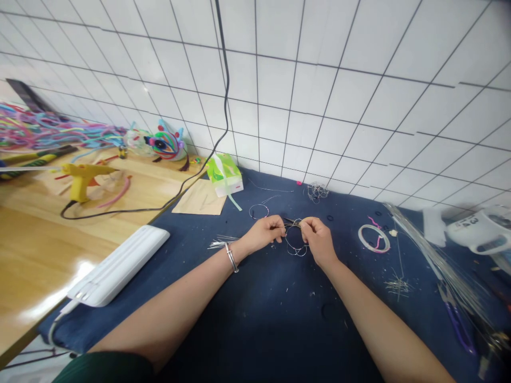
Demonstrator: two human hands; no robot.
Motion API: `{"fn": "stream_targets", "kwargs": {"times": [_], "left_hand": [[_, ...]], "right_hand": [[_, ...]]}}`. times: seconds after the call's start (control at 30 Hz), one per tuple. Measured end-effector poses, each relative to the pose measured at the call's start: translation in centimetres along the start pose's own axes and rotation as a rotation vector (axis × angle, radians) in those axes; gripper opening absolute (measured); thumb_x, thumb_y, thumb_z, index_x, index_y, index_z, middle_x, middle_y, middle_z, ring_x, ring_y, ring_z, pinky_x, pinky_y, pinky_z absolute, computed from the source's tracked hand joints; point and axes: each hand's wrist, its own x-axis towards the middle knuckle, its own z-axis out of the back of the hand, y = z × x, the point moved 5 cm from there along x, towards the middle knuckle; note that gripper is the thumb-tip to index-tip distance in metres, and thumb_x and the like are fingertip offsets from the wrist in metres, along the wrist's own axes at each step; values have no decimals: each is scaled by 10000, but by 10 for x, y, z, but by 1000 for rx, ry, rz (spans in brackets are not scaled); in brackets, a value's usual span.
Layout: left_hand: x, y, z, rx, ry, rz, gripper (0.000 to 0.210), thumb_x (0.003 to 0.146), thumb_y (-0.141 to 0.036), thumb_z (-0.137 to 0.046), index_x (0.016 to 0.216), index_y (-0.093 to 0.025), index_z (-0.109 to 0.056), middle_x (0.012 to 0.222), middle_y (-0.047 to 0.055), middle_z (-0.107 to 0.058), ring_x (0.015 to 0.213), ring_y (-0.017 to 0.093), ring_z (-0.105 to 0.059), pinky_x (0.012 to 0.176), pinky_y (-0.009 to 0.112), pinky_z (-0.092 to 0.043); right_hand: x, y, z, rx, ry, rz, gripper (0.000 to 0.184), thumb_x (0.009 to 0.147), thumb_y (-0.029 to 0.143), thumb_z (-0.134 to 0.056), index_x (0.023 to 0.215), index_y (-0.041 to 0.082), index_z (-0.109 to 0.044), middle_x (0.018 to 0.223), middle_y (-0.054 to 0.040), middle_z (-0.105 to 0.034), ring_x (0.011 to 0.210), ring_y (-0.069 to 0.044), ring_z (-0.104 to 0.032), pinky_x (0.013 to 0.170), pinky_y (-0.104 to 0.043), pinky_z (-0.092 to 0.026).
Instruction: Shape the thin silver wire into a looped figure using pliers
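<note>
Near the middle of the dark blue cloth [255, 319], a bent wire ring [286, 242] with smaller loops at its lower edge spans the gap between my hands. My left hand [261, 235], with a silver bangle at the wrist, pinches the ring's left side. Thumb and fingers of my right hand [319, 238] close on its right side. A dark, thin pointed tool [290, 220] shows behind the ring; I cannot tell if a hand touches it. Another wire ring [258, 211] lies just beyond my left hand. Cut wire pieces [219, 243] lie left of that hand.
Right: a tape roll [374, 238], long wires [423, 244], purple-handled scissors [459, 324], a white jug [485, 229]. Left: a white power strip [120, 266], a yellow glue gun [82, 178] with its cord, a tissue pack [225, 175]. Tangled wire [318, 192] sits by the tiled wall.
</note>
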Motion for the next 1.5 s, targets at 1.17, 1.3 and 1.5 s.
{"fn": "stream_targets", "kwargs": {"times": [1.17, 1.3, 1.5], "left_hand": [[0, 5, -6, -306, 61, 67, 282, 824, -370, -490, 969, -144, -575, 750, 58, -645, 614, 122, -623, 551, 213, -423], [0, 7, -5, -321, 87, 64, 252, 819, -338, -497, 962, -147, -578, 738, 51, -641, 605, 116, -620, 543, 206, -424], [2, 11, -5, -312, 94, 57, 230, 760, -303, -580, 931, -150, -577, 793, 50, -628, 621, 113, -608, 482, 183, -430]], "right_hand": [[0, 2, -4, 20, 100, 35, 198, 790, 371, -504, 742, 187, -559, 585, 32, -490, 530, -93, -445, 522, -218, -379], [0, 2, -5, 31, 132, 30, 190, 785, 369, -517, 750, 190, -571, 586, 33, -488, 544, -96, -452, 541, -223, -390], [0, 3, -8, 49, 165, 4, 216, 772, 395, -538, 811, 192, -604, 620, 20, -518, 562, -103, -472, 533, -226, -396]]}}
